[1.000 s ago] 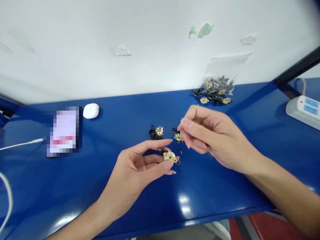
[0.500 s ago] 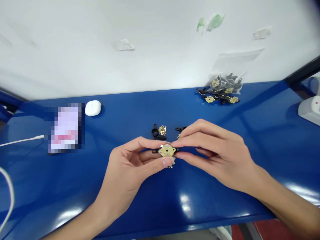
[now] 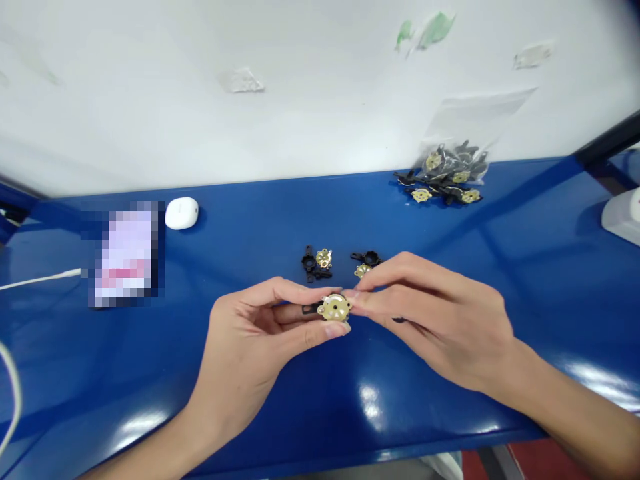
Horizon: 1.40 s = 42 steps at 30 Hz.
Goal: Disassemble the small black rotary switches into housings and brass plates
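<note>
Between the thumb and fingers of my left hand (image 3: pixel 260 340) is a small round brass-coloured plate (image 3: pixel 335 308) set on a black plastic piece with a looped tab (image 3: pixel 309 309). My right hand (image 3: pixel 440 320) pinches the right edge of this same part, its fingertips closed together there. A black bit (image 3: pixel 399 320) shows under the right hand's fingers; its kind cannot be made out. Just beyond the hands lie loose black holders (image 3: pixel 309 262) with a brass plate (image 3: pixel 324 258). Another black holder (image 3: pixel 371 258) and brass plate (image 3: pixel 363 271) are partly behind my right hand.
A clear plastic bag (image 3: pixel 450 163) of similar parts leans on the wall, with several assembled pieces (image 3: pixel 421 195) before it. On the left are a blurred-out phone (image 3: pixel 125 257), a white earbud case (image 3: pixel 182 213) and a cable (image 3: pixel 43 280). A white device (image 3: pixel 623 217) stands at right.
My right fingertips have closed in on the right end of the part, covering its black tab. The right hand sits slightly lower, uncovering more of the loose pieces behind it.
</note>
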Each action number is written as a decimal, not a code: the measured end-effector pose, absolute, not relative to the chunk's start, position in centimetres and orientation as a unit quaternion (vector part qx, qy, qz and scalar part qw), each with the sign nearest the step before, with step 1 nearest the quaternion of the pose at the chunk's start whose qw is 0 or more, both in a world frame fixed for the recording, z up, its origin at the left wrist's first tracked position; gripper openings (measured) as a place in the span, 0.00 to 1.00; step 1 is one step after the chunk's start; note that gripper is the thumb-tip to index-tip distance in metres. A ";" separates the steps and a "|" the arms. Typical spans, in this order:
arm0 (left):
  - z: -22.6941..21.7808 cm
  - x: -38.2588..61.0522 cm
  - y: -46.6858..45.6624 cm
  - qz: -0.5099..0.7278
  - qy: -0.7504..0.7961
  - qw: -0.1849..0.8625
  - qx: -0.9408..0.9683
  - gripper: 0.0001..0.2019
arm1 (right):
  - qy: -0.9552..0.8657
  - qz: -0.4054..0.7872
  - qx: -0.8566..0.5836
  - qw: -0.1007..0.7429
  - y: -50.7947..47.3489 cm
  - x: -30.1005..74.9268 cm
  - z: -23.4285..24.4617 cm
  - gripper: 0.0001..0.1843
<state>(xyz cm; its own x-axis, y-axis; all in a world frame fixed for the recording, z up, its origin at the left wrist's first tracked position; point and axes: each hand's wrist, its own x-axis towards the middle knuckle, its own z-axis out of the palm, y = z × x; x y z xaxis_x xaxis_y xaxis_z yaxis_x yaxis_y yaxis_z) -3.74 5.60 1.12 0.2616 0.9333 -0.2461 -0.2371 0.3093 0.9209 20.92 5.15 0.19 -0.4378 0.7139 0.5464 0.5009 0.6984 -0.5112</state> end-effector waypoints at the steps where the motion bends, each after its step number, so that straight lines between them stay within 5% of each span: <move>1: 1.1 -3.7 5.6 0.427 0.432 0.684 0.403 0.14 | -0.835 0.139 -0.367 0.385 5.2 20.9 0.2 0.08; 19: 1.8 -3.8 6.1 0.375 0.421 0.712 0.419 0.06 | -0.794 0.227 -0.405 0.393 5.9 20.9 0.7 0.08; 28: 2.5 -4.4 6.6 0.263 0.405 0.746 0.458 0.11 | -0.840 0.210 -0.336 0.372 6.1 22.1 1.2 0.11; 32: 2.5 -4.6 6.6 0.253 0.400 0.759 0.447 0.07 | -0.794 0.297 -0.346 0.403 5.8 21.8 1.2 0.10; 36: 2.4 -4.5 6.6 0.264 0.416 0.747 0.446 0.07 | -0.587 0.433 -0.437 0.526 5.8 21.1 1.6 0.10; 42: 2.0 -4.4 6.8 0.281 0.420 0.761 0.406 0.09 | -0.375 0.613 -0.332 0.612 7.3 20.2 1.8 0.16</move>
<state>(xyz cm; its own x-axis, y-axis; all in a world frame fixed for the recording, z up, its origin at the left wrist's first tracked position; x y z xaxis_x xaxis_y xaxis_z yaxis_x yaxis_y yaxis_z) -4.41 6.75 2.04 0.4881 0.7699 -0.4111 -0.0866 0.5114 0.8550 20.22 7.31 1.78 -0.0311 0.9982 0.0516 -0.5007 0.0292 -0.8651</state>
